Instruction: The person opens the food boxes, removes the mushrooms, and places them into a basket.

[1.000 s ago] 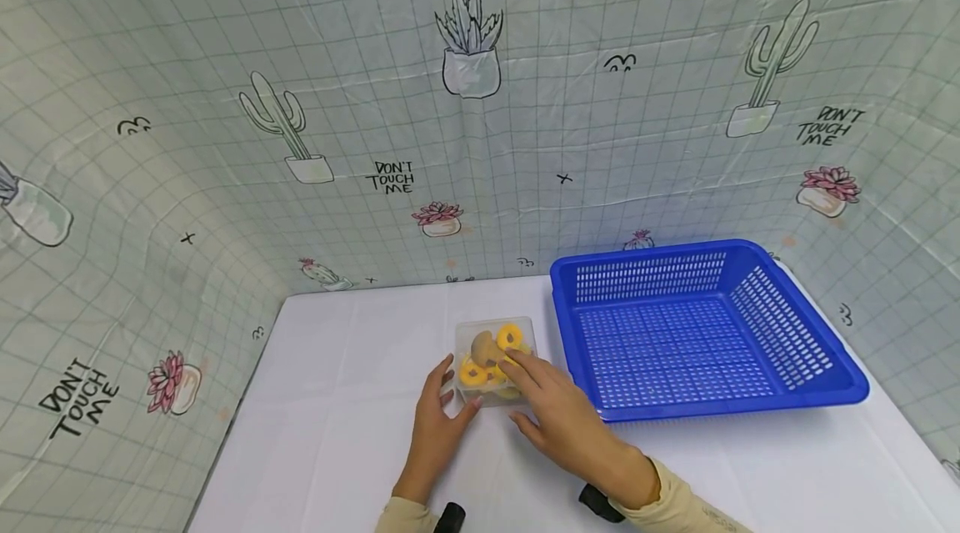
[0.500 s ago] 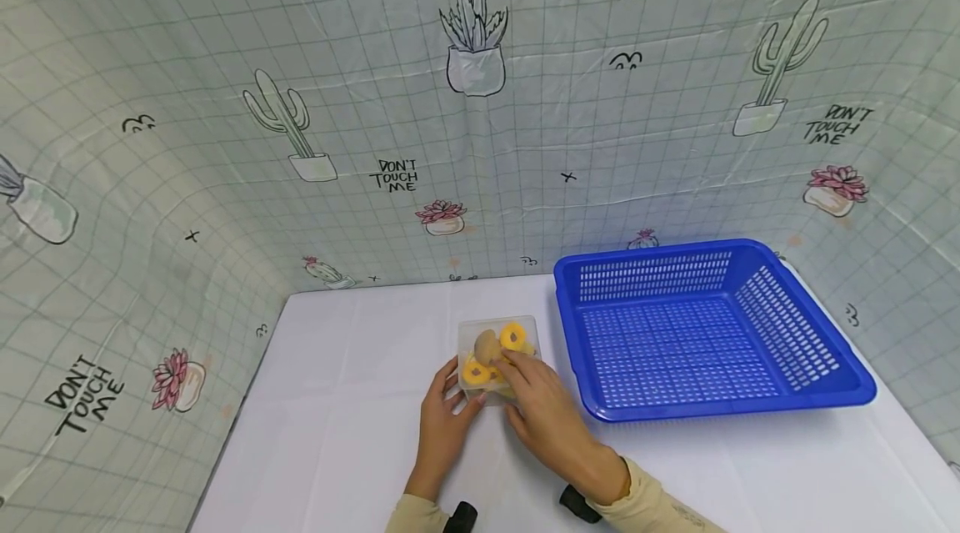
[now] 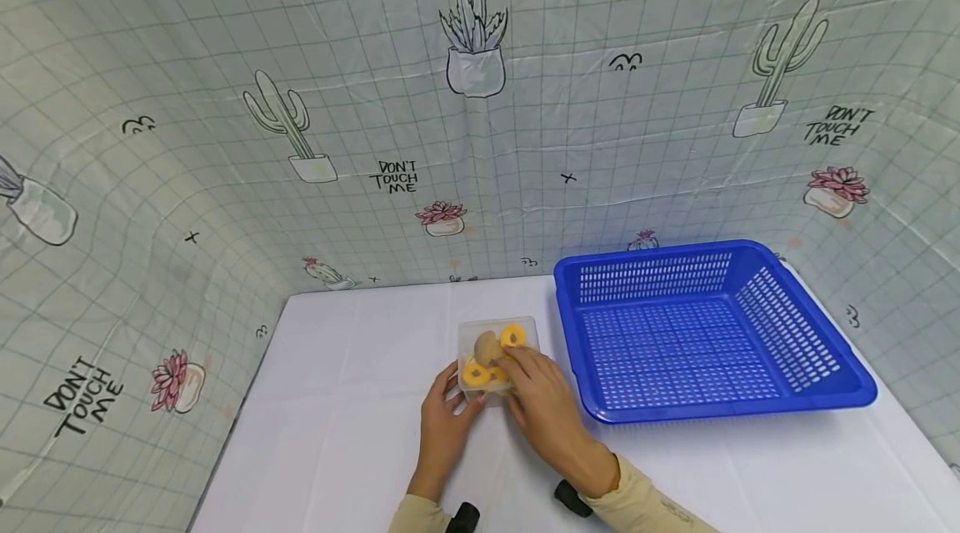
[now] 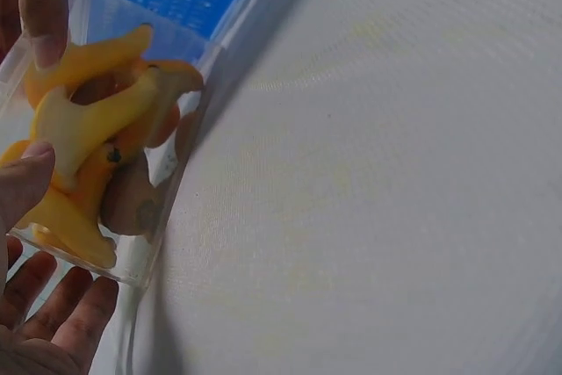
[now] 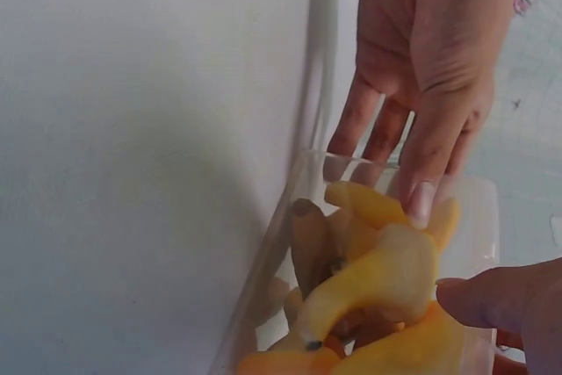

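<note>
A clear plastic box (image 3: 497, 321) stands on the white table, filled with smooth yellow curved pieces (image 4: 105, 125) with dark tips and some brown rounded pieces (image 3: 487, 348). My left hand (image 3: 442, 424) grips its near left corner. The left thumb lies over the contents and the other fingers are outside the wall, as the right wrist view shows. My right hand (image 3: 546, 408) reaches over the box from the right, fingers down on the contents, and its thumb touches a yellow piece in the left wrist view. Whether it pinches a piece is hidden.
A large blue plastic basket (image 3: 712, 412) with slotted sides stands to the right of the box. Behind and at both sides hangs a pale green cloth (image 3: 480, 133) with a grid and printed cacti. White cloth (image 3: 345, 399) covers the table.
My right hand has drawn slightly left and closer to the box, its thumb now nearer to it. The left hand stays at the box's corner. The whole view has shifted a little.
</note>
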Motion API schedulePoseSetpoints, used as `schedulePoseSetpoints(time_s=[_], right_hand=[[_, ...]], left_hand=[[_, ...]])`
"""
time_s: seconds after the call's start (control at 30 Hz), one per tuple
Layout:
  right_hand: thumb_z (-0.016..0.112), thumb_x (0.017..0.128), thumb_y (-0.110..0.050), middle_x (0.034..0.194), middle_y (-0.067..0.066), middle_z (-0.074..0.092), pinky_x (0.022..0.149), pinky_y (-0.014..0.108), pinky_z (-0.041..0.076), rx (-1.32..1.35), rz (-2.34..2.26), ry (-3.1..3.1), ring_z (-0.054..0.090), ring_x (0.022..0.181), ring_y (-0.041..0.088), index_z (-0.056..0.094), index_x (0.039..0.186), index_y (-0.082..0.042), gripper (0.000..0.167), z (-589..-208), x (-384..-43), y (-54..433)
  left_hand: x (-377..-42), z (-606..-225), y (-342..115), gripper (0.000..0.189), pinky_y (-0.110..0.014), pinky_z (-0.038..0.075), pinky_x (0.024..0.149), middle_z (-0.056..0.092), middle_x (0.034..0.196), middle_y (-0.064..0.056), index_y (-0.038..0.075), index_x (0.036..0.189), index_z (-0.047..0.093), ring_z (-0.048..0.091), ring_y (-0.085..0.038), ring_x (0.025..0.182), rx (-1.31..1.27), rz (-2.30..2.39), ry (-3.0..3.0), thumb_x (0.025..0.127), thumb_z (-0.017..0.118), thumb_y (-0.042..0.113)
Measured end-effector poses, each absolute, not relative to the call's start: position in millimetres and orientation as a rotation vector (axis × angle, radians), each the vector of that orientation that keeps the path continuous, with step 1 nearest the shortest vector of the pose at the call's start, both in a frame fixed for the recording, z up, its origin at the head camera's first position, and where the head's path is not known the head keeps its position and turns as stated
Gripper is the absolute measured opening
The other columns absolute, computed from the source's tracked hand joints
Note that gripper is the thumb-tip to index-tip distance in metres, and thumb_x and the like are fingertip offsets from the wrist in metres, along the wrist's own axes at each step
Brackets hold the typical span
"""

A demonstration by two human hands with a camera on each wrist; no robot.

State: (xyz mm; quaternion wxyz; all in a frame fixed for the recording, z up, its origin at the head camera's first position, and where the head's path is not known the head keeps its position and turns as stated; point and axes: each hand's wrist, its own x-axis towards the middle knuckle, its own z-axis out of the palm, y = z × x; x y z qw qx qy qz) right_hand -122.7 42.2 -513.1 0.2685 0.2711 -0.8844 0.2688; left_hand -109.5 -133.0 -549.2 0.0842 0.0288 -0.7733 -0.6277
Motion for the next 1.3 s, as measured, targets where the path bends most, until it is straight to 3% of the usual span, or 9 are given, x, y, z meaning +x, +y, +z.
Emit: schedulePoseSetpoints(time_s=[0.43,0.8,0.9,1.13,1.3], right_hand=[[0.097,0.065,0.001,0.122,0.010,0.074,0.089,0.047,0.057,0.711,0.637,-2.314,0.068,0.114,0.034,0.078,0.109,-0.009,0.049,-520,-125,38],[0.098,0.063,0.002,0.119,0.012,0.075,0.095,0.051,0.057,0.750,0.522,-2.269,0.070,0.111,0.036,0.077,0.108,-0.006,0.050,-525,-124,37],[0.096,0.065,0.002,0.117,0.012,0.075,0.094,0.051,0.058,0.749,0.501,-2.250,0.070,0.110,0.035,0.076,0.107,-0.006,0.047,-526,-124,36],[0.078,0.082,0.004,0.119,0.012,0.073,0.096,0.053,0.058,0.756,0.441,-2.251,0.069,0.112,0.036,0.075,0.110,-0.006,0.030,-527,-124,34],[0.072,0.084,0.007,0.120,0.012,0.073,0.098,0.054,0.057,0.750,0.437,-2.251,0.069,0.112,0.037,0.075,0.113,-0.005,0.031,-529,-124,35]], left_hand=[[-107,-554,-134,0.065,-0.039,0.057,0.103,0.057,0.144,-0.027,-0.008,0.146,0.054,0.058,-0.043,0.132,0.082,-1.880,-2.296,0.088,0.083,-0.002],[-108,-554,-134,0.061,-0.041,0.057,0.102,0.060,0.140,-0.027,-0.009,0.141,0.057,0.058,-0.044,0.131,0.036,-1.852,-2.286,0.087,0.083,-0.003],[-108,-554,-135,0.060,-0.039,0.057,0.102,0.060,0.140,-0.027,-0.009,0.141,0.057,0.058,-0.043,0.131,0.031,-1.865,-2.284,0.087,0.083,-0.004],[-111,-552,-136,0.059,-0.038,0.057,0.102,0.060,0.138,-0.027,-0.010,0.140,0.057,0.058,-0.042,0.131,0.019,-1.865,-2.294,0.087,0.083,-0.005],[-114,-550,-136,0.059,-0.037,0.057,0.102,0.060,0.138,-0.027,-0.010,0.140,0.057,0.058,-0.043,0.131,0.023,-1.861,-2.302,0.086,0.083,-0.006]])
